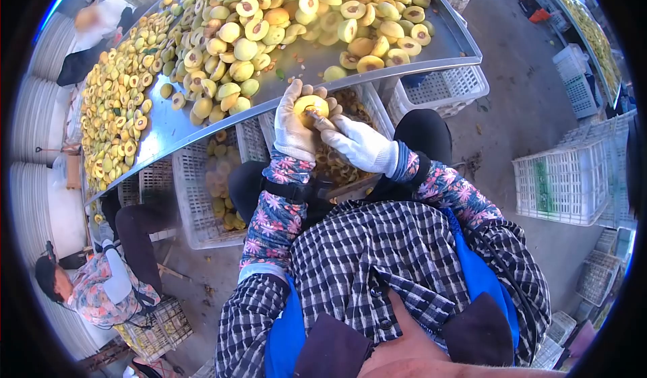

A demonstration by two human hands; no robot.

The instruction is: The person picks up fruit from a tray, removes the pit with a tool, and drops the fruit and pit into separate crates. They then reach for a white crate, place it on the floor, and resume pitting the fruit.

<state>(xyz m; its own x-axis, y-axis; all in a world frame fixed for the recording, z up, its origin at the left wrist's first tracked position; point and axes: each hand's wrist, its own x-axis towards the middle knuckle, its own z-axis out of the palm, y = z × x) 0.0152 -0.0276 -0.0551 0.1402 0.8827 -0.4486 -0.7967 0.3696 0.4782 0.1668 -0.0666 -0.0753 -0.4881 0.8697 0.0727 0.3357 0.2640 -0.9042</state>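
A head-camera view looks down at a person in a checked shirt with floral sleeve covers, wearing white work gloves. The left hand (294, 125) is curled around a halved yellow peach (311, 106), fingers wrapped behind it with the cut face turned toward the camera. The right hand (357, 143) sits at about four o'clock from the fruit, fingers closed, with one fingertip or a small tool pressed to the cut face; which of the two cannot be told. The peach is held just below the near edge of a long metal table (431, 44), above a white plastic crate (377, 108) that holds brownish pits and scraps.

On the table, from ten to one o'clock of the hands, lies a heap of peach halves (269, 21), many with the pit hollow facing up. Another crate with peaches (216, 182) stands at eight o'clock under the table. Empty white crates (563, 182) are stacked at three o'clock on the concrete floor. A seated co-worker (94, 290) in a floral top is at seven o'clock.
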